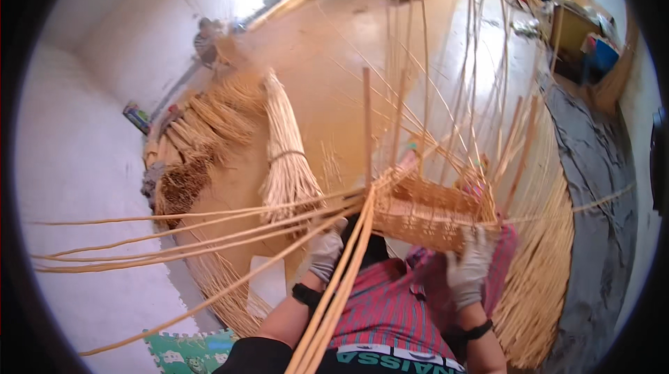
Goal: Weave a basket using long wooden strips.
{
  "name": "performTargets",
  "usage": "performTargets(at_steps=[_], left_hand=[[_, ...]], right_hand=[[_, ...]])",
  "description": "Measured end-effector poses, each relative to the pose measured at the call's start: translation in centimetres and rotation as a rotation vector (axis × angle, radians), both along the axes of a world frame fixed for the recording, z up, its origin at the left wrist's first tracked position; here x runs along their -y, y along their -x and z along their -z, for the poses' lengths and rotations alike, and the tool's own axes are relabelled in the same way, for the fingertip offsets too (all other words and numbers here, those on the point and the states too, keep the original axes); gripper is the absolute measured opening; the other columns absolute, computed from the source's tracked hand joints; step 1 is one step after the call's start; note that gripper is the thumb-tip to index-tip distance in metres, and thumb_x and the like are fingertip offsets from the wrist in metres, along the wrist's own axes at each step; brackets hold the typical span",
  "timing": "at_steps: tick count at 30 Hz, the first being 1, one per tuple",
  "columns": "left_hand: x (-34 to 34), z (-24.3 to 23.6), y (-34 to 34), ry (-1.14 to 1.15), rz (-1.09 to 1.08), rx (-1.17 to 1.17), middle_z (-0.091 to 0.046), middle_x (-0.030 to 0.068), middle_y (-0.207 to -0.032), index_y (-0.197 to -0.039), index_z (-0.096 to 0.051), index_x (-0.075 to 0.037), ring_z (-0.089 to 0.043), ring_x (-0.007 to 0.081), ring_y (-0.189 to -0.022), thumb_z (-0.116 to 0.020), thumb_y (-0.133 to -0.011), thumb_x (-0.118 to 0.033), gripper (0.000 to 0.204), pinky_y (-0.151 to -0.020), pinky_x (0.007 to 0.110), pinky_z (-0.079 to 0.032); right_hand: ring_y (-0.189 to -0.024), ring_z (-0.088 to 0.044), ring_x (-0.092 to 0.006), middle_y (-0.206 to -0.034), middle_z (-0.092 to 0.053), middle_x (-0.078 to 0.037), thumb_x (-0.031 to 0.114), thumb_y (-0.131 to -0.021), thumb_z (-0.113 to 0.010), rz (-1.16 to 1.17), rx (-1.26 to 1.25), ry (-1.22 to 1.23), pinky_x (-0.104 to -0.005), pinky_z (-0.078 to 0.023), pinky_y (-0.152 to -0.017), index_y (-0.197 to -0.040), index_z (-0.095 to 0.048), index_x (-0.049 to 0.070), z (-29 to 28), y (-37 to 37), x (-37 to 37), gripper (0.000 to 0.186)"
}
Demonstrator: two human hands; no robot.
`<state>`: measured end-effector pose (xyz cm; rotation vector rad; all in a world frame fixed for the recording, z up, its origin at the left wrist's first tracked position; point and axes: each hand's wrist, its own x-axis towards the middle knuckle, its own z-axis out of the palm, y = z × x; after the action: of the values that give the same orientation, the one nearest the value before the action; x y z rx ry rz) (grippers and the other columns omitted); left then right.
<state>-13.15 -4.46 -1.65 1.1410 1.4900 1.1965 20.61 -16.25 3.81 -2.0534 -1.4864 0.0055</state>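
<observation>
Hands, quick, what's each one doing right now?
Left hand: gloved, closed on long cane strands beside the basket.
Right hand: gloved, fingers gripping the basket's near rim.

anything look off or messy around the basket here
Nothing looks damaged. The half-woven basket sits tilted on the lap, loose rods splaying far out to the left. Both gloved hands, left hand and right hand, are at its lower edge.

Tied bundle of pale reeds [286,154] lies on brown floor [327,46]. More reed bundles [209,130] fan out beside it (some darker, frayed). Grey mat [592,186] at right side. Green puzzle mat [188,352] at bottom. Wooden cabinet [573,29] far back, cluttered on top.
</observation>
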Motion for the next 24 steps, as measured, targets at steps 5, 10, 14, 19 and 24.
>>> performTargets(at_steps=[5, 10, 14, 19, 24], left_hand=[[-0.4, -1.0, 2.2, 0.063, 0.067, 0.155, -0.066, 0.0077, -0.089, -0.127, -0.061, -0.005, -0.064, 0.0156, -0.075, -0.068, -0.098, -0.024, 0.036, -0.060, 0.029, -0.055], [0.6, -2.3, 1.7, 0.049, 0.109, 0.375, -0.066, 0.0076, -0.092, -0.126, -0.062, -0.004, -0.065, 0.0153, -0.075, -0.067, -0.098, -0.024, 0.035, -0.059, 0.028, -0.054], [3.6, -4.1, 0.5, 0.056, 0.176, 0.330, -0.069, 0.0128, -0.102, -0.131, -0.060, -0.002, -0.068, 0.0193, -0.083, -0.064, -0.099, -0.026, 0.039, -0.067, 0.032, -0.058], [3.4, -10.7, -0.1, -0.146, 0.575, -0.218, -0.068, 0.0153, -0.128, -0.141, -0.057, -0.002, -0.060, 0.0231, -0.127, -0.075, -0.084, 0.003, 0.061, -0.102, 0.036, -0.052], [1.2, -15.8, -3.4, -0.481, 0.740, -0.055, -0.055, 0.0212, -0.144, -0.160, -0.025, -0.006, -0.039, 0.0261, -0.146, -0.078, -0.084, -0.004, 0.093, -0.118, 0.044, -0.031]], right_hand=[[-0.097, -0.069, -0.0317, -0.099, -0.072, -0.010, 0.023, -0.086, -0.070, -0.975, -0.297, 0.162, -0.0420, -0.055, -0.086, -0.113, -0.070, 0.013, 0.4, 4.5, -1.1, 0.028], [-0.103, -0.067, -0.0304, -0.104, -0.070, -0.011, 0.023, -0.088, -0.065, -1.234, -0.237, 0.057, -0.0436, -0.051, -0.095, -0.114, -0.068, 0.012, -4.1, 11.1, -3.9, 0.029], [-0.110, -0.063, -0.0368, -0.114, -0.066, -0.016, 0.035, -0.081, -0.072, -1.334, -0.371, -0.513, -0.0469, -0.049, -0.098, -0.120, -0.064, 0.010, -8.1, 18.4, -5.5, 0.046], [-0.081, -0.066, -0.0327, -0.081, -0.064, -0.010, 0.034, -0.087, -0.065, -1.413, -0.328, -0.349, -0.0468, -0.052, -0.079, -0.096, -0.065, 0.011, -9.8, 19.5, -3.4, 0.025], [-0.100, -0.065, -0.0338, -0.099, -0.066, -0.017, 0.041, -0.082, -0.070, -1.344, -0.342, -0.111, -0.0446, -0.053, -0.085, -0.098, -0.069, 0.007, -11.8, 18.5, -3.2, 0.037]])
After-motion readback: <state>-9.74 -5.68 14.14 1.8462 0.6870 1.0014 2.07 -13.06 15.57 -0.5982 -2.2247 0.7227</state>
